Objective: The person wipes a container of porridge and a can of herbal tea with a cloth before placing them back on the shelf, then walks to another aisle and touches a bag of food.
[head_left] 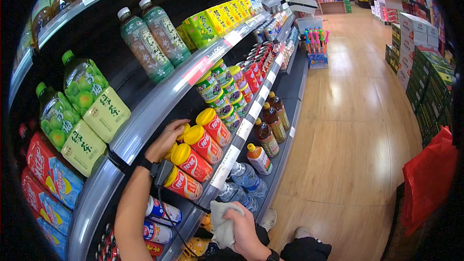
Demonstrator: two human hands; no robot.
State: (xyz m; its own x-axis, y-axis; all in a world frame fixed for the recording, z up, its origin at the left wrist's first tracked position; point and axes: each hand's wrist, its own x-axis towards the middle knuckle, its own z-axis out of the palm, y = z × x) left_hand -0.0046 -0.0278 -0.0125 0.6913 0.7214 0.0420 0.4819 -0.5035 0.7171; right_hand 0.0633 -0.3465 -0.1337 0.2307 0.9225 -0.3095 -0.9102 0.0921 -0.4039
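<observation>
My left hand [169, 139] reaches over the front row of red cans with yellow lids [197, 137]. Its fingers curl at the yellow lid of a can [183, 132] behind that row; part of the grip is hidden. A dark band and a small black box with a cable are at the left wrist. Lower down, in front of the shelf edge, my right hand [241, 227] is closed around a crumpled grey cloth [224, 223].
Green tea bottles [92, 87] and tall drink bottles [150, 38] stand on the shelf above. Stacked small cans [222, 87] sit farther along. Water bottles [249, 179] and brown bottles [266, 137] line the lower shelf. Across the aisle hangs a red bag [430, 179].
</observation>
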